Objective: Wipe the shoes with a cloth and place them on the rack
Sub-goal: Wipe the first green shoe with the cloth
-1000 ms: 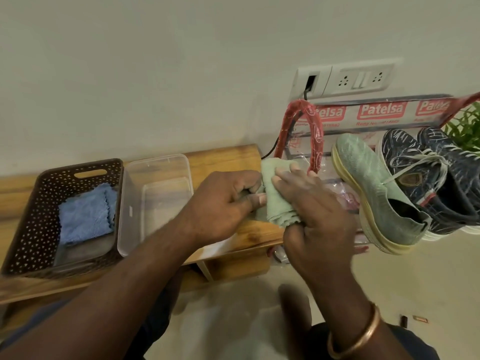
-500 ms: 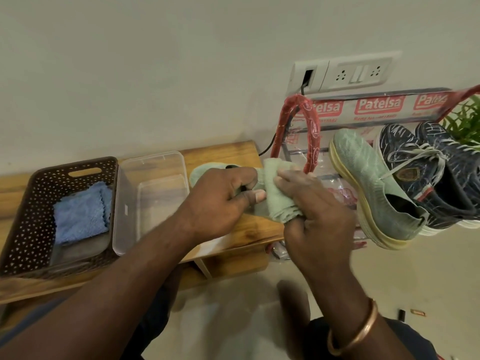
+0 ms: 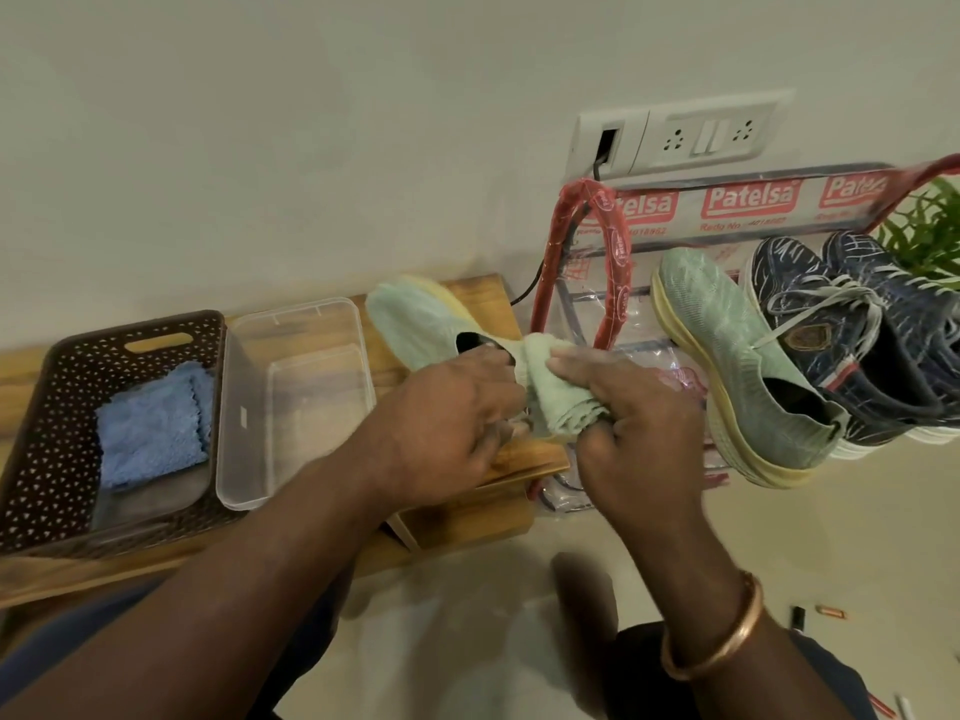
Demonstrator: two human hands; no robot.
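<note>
The left hand grips a pale green shoe at its heel end, fingers curled over the collar with the tips at the dark opening. The toe points far and left, and the shoe is blurred there. It is over the right end of a wooden bench; whether its sole touches the wood cannot be told. Just right of that grip, the right hand holds a bunched green cloth against the shoe's heel. Two fingers lie straight and close together on top of the cloth, while the rest of the hand curls under it, so the cloth sits pinched between them. The cloth fills the gap between the two hands and touches both. A bangle circles the right wrist. To the right of the hands stands the rack, its frame wrapped in red printed plastic. On it a second green shoe rests tilted, toe up toward the wall, beside a pair of dark blue shoes. A plant shows at the far right edge. On the bench to the left sit a clear tub and, touching it, a brown basket holding a blue cloth. A socket plate is on the wall above the rack.
</note>
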